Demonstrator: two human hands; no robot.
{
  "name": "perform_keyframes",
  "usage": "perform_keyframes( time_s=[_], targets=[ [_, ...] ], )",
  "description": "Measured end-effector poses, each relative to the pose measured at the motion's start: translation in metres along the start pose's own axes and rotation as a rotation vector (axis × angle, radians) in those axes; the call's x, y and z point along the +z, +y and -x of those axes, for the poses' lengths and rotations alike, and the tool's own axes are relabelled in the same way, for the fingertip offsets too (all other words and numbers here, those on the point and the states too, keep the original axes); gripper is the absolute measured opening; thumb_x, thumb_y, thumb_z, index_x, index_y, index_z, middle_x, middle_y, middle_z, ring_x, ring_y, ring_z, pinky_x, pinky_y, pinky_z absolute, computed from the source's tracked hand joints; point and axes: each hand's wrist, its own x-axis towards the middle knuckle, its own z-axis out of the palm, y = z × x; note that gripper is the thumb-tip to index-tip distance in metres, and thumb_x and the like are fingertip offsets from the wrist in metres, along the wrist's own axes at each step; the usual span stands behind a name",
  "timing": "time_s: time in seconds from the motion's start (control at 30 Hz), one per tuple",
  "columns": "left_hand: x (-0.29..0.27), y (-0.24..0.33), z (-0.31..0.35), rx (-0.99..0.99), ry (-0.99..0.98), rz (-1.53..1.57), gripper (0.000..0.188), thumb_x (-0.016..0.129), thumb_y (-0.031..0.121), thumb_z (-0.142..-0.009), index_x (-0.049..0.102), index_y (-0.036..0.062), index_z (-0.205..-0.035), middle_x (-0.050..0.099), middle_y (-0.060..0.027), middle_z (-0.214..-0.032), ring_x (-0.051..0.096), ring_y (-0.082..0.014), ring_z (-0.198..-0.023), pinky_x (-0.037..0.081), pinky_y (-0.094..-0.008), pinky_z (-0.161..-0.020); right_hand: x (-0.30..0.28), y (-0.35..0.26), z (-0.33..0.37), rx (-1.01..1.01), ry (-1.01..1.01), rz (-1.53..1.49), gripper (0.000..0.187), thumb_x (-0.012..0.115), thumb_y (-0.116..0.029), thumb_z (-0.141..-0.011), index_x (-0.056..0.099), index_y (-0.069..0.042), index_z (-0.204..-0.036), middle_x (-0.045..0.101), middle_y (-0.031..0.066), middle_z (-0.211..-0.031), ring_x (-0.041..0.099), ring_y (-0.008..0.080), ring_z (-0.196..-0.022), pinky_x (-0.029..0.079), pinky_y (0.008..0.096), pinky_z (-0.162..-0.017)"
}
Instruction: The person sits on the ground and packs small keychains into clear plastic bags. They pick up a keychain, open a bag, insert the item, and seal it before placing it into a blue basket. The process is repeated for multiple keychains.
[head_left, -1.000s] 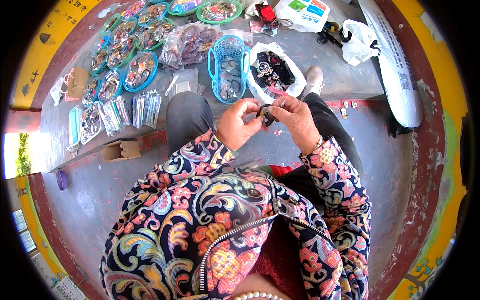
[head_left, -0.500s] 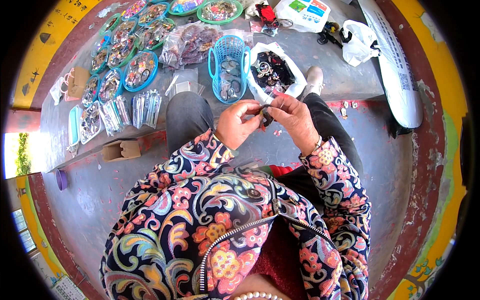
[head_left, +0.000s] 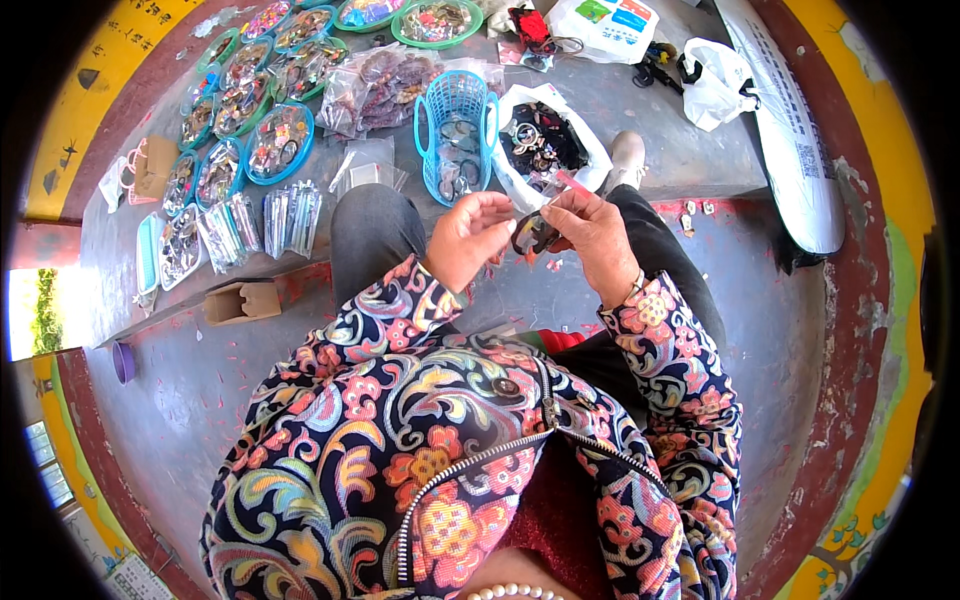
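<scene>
My right hand [head_left: 592, 238] pinches a dark looped band [head_left: 535, 233] between thumb and fingers, in front of my knees. A pinkish-red strip [head_left: 574, 184] sticks up by its fingertips; whether it belongs to the band I cannot tell. My left hand [head_left: 468, 236] is beside the band, thumb and fingers apart, with the thumb tip close to the band's edge. Just beyond the hands, a white bag [head_left: 509, 175] stands open, full of dark loops with light ornaments. A blue plastic basket [head_left: 428, 168] to its left holds clear packets with dark rings in them.
Round trays [head_left: 312, 150] of small packaged goods cover the ledge at the far left. Nearer are bundles of slim packets [head_left: 293, 217] and a small cardboard box [head_left: 243, 302]. Clear bags [head_left: 375, 95] lie behind the basket. A white plastic bag [head_left: 718, 88] sits far right.
My left hand has drawn back to the left and its fingers have come off the band. My right hand keeps the band, now more exposed, and the reddish strip shows higher.
</scene>
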Motion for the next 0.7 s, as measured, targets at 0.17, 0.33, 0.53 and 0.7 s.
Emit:
perform_keyframes(
  time_s=[0.17, 0.33, 0.53, 0.7],
  targets=[
    [0.019, 0.020, 0.017, 0.164, -0.116, -0.555, 0.050, 0.064, 0.009, -0.076, 0.040, 0.0000, -0.120, 0.056, -0.0107, -0.101, 0.056, -0.0086, -0.079, 0.047, -0.0218, -0.064, -0.002, 0.002, -0.001, 0.037, 0.062, -0.059, 0.014, 0.060, -0.014, -0.080, 0.055, 0.000, -0.081, 0.059, 0.0050, -0.069, 0.058, 0.0123, -0.057, 0.047, 0.0223, -0.052],
    [0.020, -0.003, 0.006, 0.030, -0.039, -0.622, 0.046, 0.062, 0.013, -0.076, 0.043, 0.0000, -0.116, 0.058, -0.0137, -0.092, 0.058, -0.0186, -0.081, 0.046, -0.0282, -0.068, 0.000, -0.004, 0.002, 0.059, -0.026, -0.071, 0.020, 0.057, -0.023, -0.083, 0.056, -0.002, -0.082, 0.059, 0.0046, -0.075, 0.058, 0.0128, -0.066, 0.048, 0.0252, -0.060],
    [0.002, -0.005, -0.004, -0.201, -0.104, 0.415, 0.029, 0.049, 0.005, -0.085, 0.046, 0.0003, -0.113, 0.056, -0.0096, -0.104, 0.057, -0.0196, -0.096, 0.046, -0.0288, -0.080, -0.011, -0.006, -0.002, -0.016, 0.033, 0.016, 0.023, 0.056, -0.024, -0.083, 0.057, -0.003, -0.092, 0.060, 0.0039, -0.082, 0.057, 0.0119, -0.076, 0.043, 0.0249, -0.065],
    [0.003, 0.005, -0.001, -0.229, -0.152, 0.552, 0.025, 0.048, 0.006, -0.086, 0.047, 0.0004, -0.111, 0.056, -0.0114, -0.105, 0.057, -0.0215, -0.097, 0.046, -0.0302, -0.081, -0.002, -0.007, 0.001, 0.050, -0.057, -0.023, 0.021, 0.060, -0.019, -0.081, 0.059, -0.002, -0.093, 0.060, 0.0014, -0.078, 0.053, 0.0092, -0.072, 0.040, 0.0229, -0.066]
  ],
)
